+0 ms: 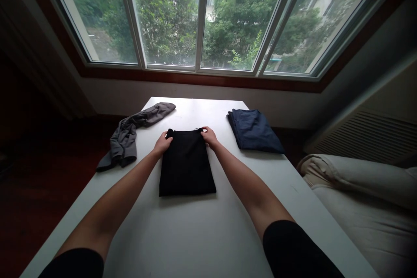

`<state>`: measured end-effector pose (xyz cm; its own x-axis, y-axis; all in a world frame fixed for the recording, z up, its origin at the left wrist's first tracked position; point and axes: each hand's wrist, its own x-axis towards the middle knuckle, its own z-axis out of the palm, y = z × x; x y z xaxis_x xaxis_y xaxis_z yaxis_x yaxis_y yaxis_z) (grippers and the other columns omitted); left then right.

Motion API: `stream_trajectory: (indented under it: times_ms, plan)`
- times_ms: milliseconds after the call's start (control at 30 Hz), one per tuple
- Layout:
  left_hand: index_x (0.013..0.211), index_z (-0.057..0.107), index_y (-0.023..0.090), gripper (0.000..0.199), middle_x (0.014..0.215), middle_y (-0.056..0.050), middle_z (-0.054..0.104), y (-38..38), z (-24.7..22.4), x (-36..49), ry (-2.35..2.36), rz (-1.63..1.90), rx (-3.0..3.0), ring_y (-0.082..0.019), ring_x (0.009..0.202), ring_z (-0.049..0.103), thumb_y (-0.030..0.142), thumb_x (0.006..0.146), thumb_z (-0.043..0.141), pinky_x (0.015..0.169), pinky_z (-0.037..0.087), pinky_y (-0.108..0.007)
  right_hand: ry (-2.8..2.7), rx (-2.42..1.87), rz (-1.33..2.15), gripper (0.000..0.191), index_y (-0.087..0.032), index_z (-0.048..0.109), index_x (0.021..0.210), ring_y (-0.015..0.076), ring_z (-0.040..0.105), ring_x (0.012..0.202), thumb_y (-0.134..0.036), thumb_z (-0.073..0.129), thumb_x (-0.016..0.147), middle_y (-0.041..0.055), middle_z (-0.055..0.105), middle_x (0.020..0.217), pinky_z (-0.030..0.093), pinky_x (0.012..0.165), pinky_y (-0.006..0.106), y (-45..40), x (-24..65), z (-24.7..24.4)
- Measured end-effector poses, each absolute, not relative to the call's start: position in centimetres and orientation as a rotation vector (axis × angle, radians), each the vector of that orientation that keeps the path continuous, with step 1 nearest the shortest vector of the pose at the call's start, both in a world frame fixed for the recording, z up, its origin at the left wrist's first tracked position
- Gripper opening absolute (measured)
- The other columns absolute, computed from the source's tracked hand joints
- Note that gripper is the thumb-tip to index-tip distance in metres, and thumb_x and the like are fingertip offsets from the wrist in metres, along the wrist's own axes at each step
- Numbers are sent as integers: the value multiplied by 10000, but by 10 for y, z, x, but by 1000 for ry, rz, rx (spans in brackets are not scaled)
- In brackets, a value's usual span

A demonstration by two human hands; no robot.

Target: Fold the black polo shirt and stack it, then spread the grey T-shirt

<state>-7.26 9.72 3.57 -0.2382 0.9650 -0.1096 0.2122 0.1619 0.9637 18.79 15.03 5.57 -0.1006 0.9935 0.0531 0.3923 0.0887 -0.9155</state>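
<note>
A black folded garment lies flat in a neat rectangle on the white table; its exact kind I cannot tell. My left hand pinches its far left corner, thumb on top. At the far right corner, my right hand grips the cloth the same way, near a thin dark loop on the edge. The fingers under the cloth are hidden on both sides. To the left lies a crumpled grey garment, partly over the table's edge. A folded navy garment rests to the right.
Beyond the table's far end is a wide window with a red-brown frame. A pale cushioned seat stands along the right side, near a slatted panel. Dark red floor shows at the left.
</note>
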Motion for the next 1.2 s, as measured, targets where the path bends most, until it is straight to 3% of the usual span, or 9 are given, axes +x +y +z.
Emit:
stream_trajectory:
  times_ms: [133, 233, 467, 567, 700, 833, 1000, 1200]
  plan:
    - [1512, 517, 218, 728, 1298, -86, 724, 97, 31, -75, 1757, 1156, 1329, -296, 1193, 677, 199, 801, 677, 1058, 514, -400, -1639, -1460, 969, 456, -224, 676, 1233, 186, 642, 772, -220, 590, 785, 2, 704, 856, 563, 754, 299, 150, 191, 58]
    - [1537, 501, 207, 751, 1356, -87, 695, 103, 32, -77, 1817, 1216, 1440, -300, 1246, 647, 176, 801, 643, 1111, 478, -404, -1686, -1458, 904, 438, -234, 680, 1239, 195, 646, 793, -227, 578, 813, -2, 710, 857, 559, 791, 308, 156, 192, 61]
    - [1627, 346, 193, 755, 1393, -128, 643, 108, 21, -80, 2032, 1152, 1600, -277, 1277, 616, 193, 898, 543, 1132, 448, -403, -1739, -1608, 694, 471, -187, 570, 1413, 226, 661, 1040, -235, 507, 949, 83, 713, 1154, 508, 982, 352, 162, 192, 49]
    - [1580, 425, 154, 669, 1527, -174, 513, 103, 14, -72, 2128, 1087, 1868, -308, 1430, 469, 267, 932, 550, 1215, 352, -433, -1842, -1629, 451, 437, -160, 580, 1410, 261, 563, 1257, -250, 480, 994, 143, 624, 1354, 440, 1097, 377, 153, 186, 42]
    - [1418, 628, 218, 493, 1601, -134, 455, 99, 7, -55, 1984, 780, 2237, -332, 1511, 347, 368, 951, 569, 1273, 211, -521, -2154, -1399, 300, 379, -194, 643, 1358, 247, 464, 1384, -257, 469, 1027, 117, 570, 1456, 338, 1199, 366, 139, 166, 33]
    - [1533, 523, 270, 613, 1691, -100, 330, 104, -4, -45, 1900, 525, 2311, -343, 1583, 203, 475, 958, 578, 1276, 77, -599, -2383, -1367, 315, 457, -184, 589, 1458, 268, 348, 1516, -352, 492, 1045, 120, 453, 1606, 241, 1259, 402, 136, 148, 19]
    - [1603, 420, 279, 651, 1731, -76, 226, 124, -12, -48, 1882, 441, 2280, -325, 1605, 137, 540, 1008, 467, 1274, 98, -584, -2430, -1534, 351, 636, -181, 361, 1626, 282, 157, 1602, -499, 393, 1076, 132, 241, 1715, 136, 1284, 459, 149, 144, 1]
    - [1595, 433, 272, 665, 1729, -84, 231, 151, -12, -40, 1883, 471, 2249, -341, 1600, 158, 562, 998, 470, 1277, 119, -557, -2367, -1647, 307, 748, -204, 316, 1646, 300, 38, 1615, -647, 363, 1045, 138, 105, 1741, 36, 1280, 520, 174, 160, -4]
